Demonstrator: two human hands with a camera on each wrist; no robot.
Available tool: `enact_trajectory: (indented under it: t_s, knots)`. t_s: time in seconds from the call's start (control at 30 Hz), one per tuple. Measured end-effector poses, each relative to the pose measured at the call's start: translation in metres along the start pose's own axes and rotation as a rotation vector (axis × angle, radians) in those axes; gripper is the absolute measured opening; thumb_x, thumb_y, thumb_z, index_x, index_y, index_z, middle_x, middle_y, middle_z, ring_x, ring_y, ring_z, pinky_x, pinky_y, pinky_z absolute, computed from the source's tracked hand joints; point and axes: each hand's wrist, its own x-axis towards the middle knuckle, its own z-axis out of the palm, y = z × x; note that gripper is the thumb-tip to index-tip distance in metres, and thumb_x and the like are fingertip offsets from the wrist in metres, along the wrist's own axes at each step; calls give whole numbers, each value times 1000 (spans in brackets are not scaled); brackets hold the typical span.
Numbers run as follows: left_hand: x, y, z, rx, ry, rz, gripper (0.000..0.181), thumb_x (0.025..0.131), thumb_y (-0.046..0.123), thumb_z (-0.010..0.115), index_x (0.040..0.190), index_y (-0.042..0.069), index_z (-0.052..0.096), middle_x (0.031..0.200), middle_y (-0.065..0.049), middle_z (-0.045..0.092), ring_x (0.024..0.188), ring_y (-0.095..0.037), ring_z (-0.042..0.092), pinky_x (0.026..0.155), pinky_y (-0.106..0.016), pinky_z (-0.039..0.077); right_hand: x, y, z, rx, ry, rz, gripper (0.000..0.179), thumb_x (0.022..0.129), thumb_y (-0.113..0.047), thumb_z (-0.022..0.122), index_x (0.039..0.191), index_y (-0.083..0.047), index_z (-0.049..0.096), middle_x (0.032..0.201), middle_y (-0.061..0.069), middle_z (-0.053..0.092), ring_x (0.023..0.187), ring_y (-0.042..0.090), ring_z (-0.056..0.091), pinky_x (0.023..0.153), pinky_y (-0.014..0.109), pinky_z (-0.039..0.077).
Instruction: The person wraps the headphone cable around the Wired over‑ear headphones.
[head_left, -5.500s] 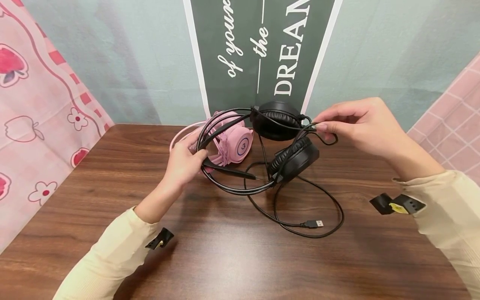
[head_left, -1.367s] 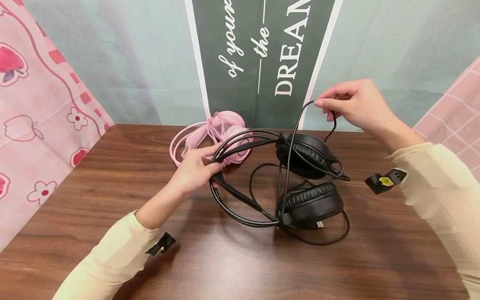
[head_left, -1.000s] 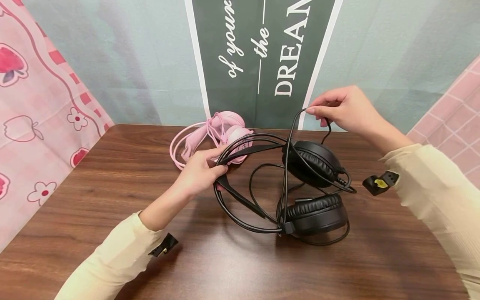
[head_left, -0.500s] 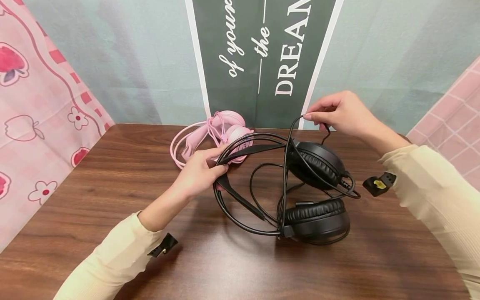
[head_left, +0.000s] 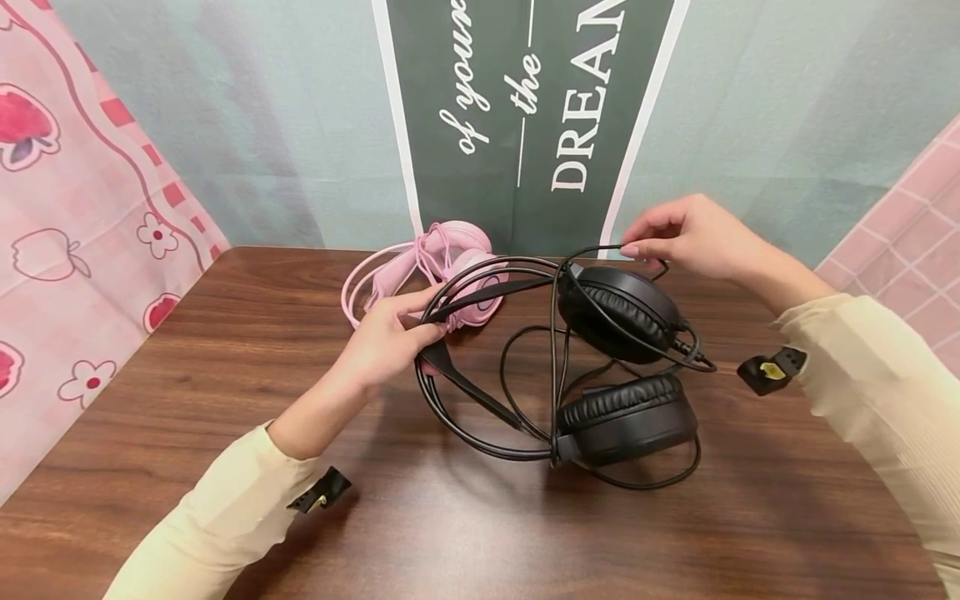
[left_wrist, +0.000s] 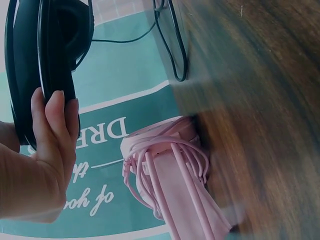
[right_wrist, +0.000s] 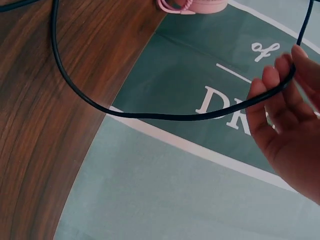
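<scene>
At nine o'clock on black headphones (head_left: pixel 630 429), left hand (head_left: pixel 386 342) grips headband (head_left: pixel 442 360); at two, right hand (head_left: pixel 693 237) pinches cable (right_wrist: pixel 175 118); head view alone shows both hands.

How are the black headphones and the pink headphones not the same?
The left hand grips the black headphones by the headband, while the pink headphones rest on the table, held by neither hand.

The right hand pinches the black headphones' cable, while the pink headphones' cord is bunched in loops against them.

Both have two ear cups.
</scene>
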Motion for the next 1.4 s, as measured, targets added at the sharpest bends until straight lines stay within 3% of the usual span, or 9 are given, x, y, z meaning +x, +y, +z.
enact_trajectory:
  t_s: [0.17, 0.3, 0.53, 0.7, 0.9, 1.07, 1.13, 1.27, 1.4]
  knots:
    - [0, -5, -3, -96, -2, -9, 51, 81, -7, 55, 130, 7, 51, 79, -14, 64, 51, -15, 60, 49, -39, 55, -4, 5, -2, 33, -65, 3, 12, 85, -10, 64, 94, -3, 68, 66, 4, 62, 59, 13, 58, 54, 20, 47]
    - [-1, -7, -7, -168, 2, -39, 50, 82, -7, 54, 130, 5, 50, 74, -8, 63, 53, -14, 60, 47, -38, 55, -8, 11, -2, 82, -77, 14, 11, 85, -9, 64, 93, -3, 67, 64, 8, 60, 57, 14, 56, 54, 23, 48]
    - [-2, -9, -18, -227, 68, -109, 50, 84, -8, 52, 133, 1, 46, 103, -24, 58, 58, -12, 60, 50, -32, 56, -15, 27, -8, 171, -52, -3, 10, 85, -5, 62, 93, -2, 67, 69, 8, 64, 59, 12, 58, 52, 21, 48]
    - [-5, -7, -27, -290, 132, -151, 52, 84, -7, 53, 134, 2, 44, 87, -9, 59, 59, -10, 61, 53, -31, 56, -19, 35, -13, 227, -26, 0, 10, 86, -1, 60, 94, -2, 67, 70, 4, 65, 57, 12, 58, 55, 20, 50]
    - [-6, -2, -36, -407, 171, -188, 55, 84, -7, 53, 136, 5, 41, 109, -13, 51, 63, -10, 60, 51, -26, 55, -27, 42, -19, 220, -10, 45, 13, 86, -6, 62, 98, -6, 66, 68, 7, 62, 58, 17, 58, 59, 18, 49]
    - [-5, 0, -41, -495, 187, -202, 56, 84, -8, 53, 137, 6, 40, 133, -7, 45, 67, -9, 61, 53, -25, 55, -30, 44, -20, 251, -33, 39, 13, 87, -5, 61, 99, -8, 65, 68, 10, 61, 61, 16, 58, 61, 20, 51]
    - [-5, 0, -42, -524, 194, -206, 57, 84, -8, 53, 137, 7, 41, 128, -7, 49, 66, -8, 62, 52, -24, 55, -29, 45, -20, 255, -49, 34, 15, 87, -4, 60, 99, -12, 64, 69, 9, 61, 63, 15, 59, 61, 20, 51]
    - [-4, -1, -43, -543, 210, -215, 58, 82, -8, 55, 136, 10, 44, 94, -6, 57, 57, -9, 61, 48, -21, 53, -28, 49, -19, 265, -106, -14, 22, 87, 1, 57, 99, -17, 64, 72, 8, 62, 66, 14, 60, 62, 22, 52]
    - [-4, -1, -44, -543, 215, -211, 58, 82, -8, 55, 136, 9, 43, 81, -3, 57, 52, -9, 60, 45, -18, 51, -28, 53, -16, 330, -173, -105, 19, 87, 9, 51, 97, -5, 61, 77, 8, 62, 69, 16, 61, 63, 24, 53]
